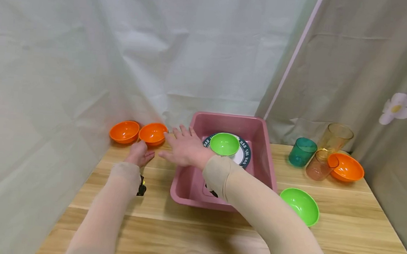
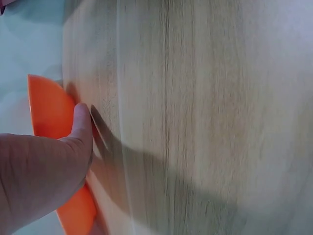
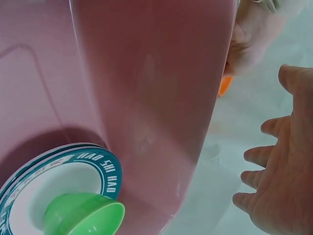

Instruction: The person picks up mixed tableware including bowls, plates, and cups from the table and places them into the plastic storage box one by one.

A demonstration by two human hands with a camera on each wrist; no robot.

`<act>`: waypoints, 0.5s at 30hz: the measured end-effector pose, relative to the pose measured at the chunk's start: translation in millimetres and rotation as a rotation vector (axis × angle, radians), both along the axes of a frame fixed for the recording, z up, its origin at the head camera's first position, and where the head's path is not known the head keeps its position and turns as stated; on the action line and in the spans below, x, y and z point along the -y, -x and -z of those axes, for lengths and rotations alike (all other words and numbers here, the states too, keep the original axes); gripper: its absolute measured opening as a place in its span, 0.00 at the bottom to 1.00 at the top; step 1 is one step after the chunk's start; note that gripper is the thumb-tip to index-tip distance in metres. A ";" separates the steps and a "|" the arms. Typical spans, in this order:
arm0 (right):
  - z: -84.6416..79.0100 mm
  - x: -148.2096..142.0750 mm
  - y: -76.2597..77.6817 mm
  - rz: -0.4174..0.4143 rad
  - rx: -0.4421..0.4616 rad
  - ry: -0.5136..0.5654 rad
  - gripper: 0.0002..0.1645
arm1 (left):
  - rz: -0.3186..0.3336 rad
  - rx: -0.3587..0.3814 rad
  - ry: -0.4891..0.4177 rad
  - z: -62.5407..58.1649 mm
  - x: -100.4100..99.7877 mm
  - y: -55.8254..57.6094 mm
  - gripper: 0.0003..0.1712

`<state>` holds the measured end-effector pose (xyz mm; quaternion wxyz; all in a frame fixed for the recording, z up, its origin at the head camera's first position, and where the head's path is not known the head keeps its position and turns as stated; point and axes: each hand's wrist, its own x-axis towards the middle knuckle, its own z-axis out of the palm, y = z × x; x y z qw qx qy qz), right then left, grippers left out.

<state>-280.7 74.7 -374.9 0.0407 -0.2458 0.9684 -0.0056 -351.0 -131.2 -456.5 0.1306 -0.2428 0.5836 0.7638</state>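
Note:
Two orange bowls stand side by side at the back left of the table: the left bowl (image 1: 124,132) and the right bowl (image 1: 153,134). My left hand (image 1: 140,154) is just in front of them with its fingers loose, holding nothing. In the left wrist view its thumb (image 2: 82,122) overlaps an orange bowl (image 2: 53,108). My right hand (image 1: 185,147) is spread over the left rim of a pink basin (image 1: 231,120), fingers straight and palm down, gripping nothing. Inside the basin a green bowl (image 1: 224,144) sits on stacked plates (image 3: 111,172) with dark teal lettered rims.
Right of the basin stand a teal cup (image 1: 302,152), a pink cup (image 1: 319,166), a yellow cup (image 1: 336,137) and another orange bowl (image 1: 348,168). A second green bowl (image 1: 300,206) lies nearer, partly behind my right forearm. Curtains (image 1: 196,52) border the wooden table (image 1: 192,240).

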 end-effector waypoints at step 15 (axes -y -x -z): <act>7.3 -0.8 -0.4 0.015 0.005 0.014 0.48 | -0.024 0.034 -0.028 11.5 -7.8 12.1 0.35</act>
